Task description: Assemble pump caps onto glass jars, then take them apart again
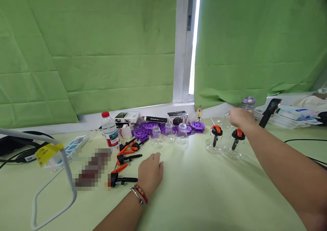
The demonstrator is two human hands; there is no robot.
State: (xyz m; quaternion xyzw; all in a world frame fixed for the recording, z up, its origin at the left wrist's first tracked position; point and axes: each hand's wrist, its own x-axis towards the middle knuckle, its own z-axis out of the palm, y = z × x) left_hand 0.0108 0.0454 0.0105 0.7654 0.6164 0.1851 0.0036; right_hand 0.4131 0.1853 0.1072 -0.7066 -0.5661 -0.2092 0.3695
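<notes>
My left hand (150,173) rests on the table with loosely bent fingers and nothing visible in it. Beside it lie several black and orange bar clamps (129,158). My right hand (241,118) is closed at the far right, its fingers turned away from view. Clear glass shows at its fingertips, but what it grips is partly hidden. Just in front stand two clear glass jars, the left jar (214,148) and the right jar (233,153), each with a black and orange clamp at it. Three small clear jars (182,135) stand mid-table.
Purple plastic parts (141,133) and small boxes (178,117) lie along the back. A red-capped water bottle (110,130) stands left. A power strip (76,146) and a white bent frame (70,176) are far left. A black slotted piece (270,112) and white packs (293,113) sit right.
</notes>
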